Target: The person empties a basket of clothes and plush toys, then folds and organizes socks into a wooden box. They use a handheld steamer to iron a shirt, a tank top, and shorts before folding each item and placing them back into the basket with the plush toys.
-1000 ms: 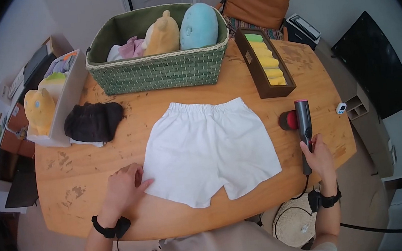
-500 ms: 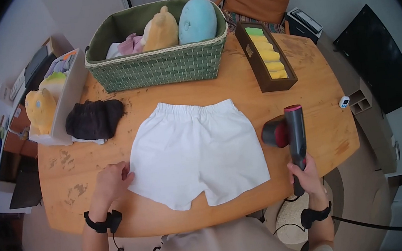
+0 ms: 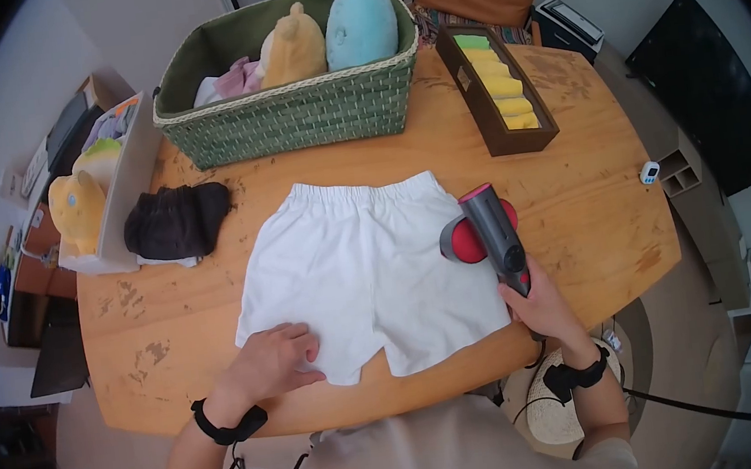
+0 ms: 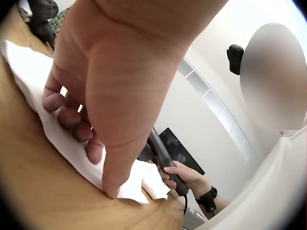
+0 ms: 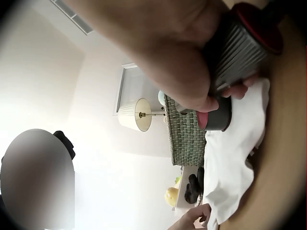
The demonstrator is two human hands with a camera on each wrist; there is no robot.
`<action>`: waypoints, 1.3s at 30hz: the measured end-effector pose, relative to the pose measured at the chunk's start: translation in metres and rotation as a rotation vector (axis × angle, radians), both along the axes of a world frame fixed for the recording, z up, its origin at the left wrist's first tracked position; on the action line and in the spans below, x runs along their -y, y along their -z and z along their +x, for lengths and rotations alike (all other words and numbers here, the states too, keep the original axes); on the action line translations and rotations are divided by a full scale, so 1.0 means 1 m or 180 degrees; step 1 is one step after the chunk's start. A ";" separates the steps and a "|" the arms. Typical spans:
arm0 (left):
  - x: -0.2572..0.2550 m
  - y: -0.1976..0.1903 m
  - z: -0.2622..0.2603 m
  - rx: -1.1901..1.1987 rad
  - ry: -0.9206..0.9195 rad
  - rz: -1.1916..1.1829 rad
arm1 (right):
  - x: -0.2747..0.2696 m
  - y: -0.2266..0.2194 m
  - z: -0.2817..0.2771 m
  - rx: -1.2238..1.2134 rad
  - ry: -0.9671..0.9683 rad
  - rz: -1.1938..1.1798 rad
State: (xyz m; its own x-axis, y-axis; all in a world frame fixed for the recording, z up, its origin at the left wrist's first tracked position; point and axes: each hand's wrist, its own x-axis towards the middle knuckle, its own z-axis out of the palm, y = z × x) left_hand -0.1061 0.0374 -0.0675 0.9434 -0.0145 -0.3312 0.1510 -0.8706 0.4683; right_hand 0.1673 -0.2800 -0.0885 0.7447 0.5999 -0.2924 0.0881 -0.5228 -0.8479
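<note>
White shorts [image 3: 362,282] with an elastic waistband lie flat on the wooden table, waistband away from me. My right hand [image 3: 543,303] grips the handle of a corded dark grey hair dryer [image 3: 494,235] with red trim. The dryer's round head overlaps the right side of the shorts in the head view. My left hand [image 3: 279,361] rests on the lower left leg, close to its hem. Loosely bent, the left fingers [image 4: 69,117] touch the cloth, with the thumb tip at its edge. Part of the dryer shows behind my right hand in the right wrist view.
Behind the shorts stands a green woven basket [image 3: 288,119] with plush toys. A brown box [image 3: 527,140] of yellow and green folded cloths is at the right. Folded dark clothing [image 3: 175,222] lies by a white bin [image 3: 132,170] at left. A small white timer [image 3: 649,172] sits near the right edge.
My right hand has lifted the hair dryer from the table and brought it left over the shorts. My left hand has moved right, from beside the shorts onto the left leg's hem.
</note>
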 end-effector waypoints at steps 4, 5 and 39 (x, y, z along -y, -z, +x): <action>0.004 -0.002 0.001 0.0209 0.0192 0.0003 | -0.001 -0.011 -0.004 0.0131 0.0113 -0.0010; 0.008 -0.004 0.003 0.0286 0.0332 -0.0108 | -0.001 -0.014 -0.010 0.0121 0.0105 -0.0016; 0.093 0.023 0.031 0.1952 0.0466 0.0308 | 0.004 0.000 -0.021 0.1161 0.0194 -0.0216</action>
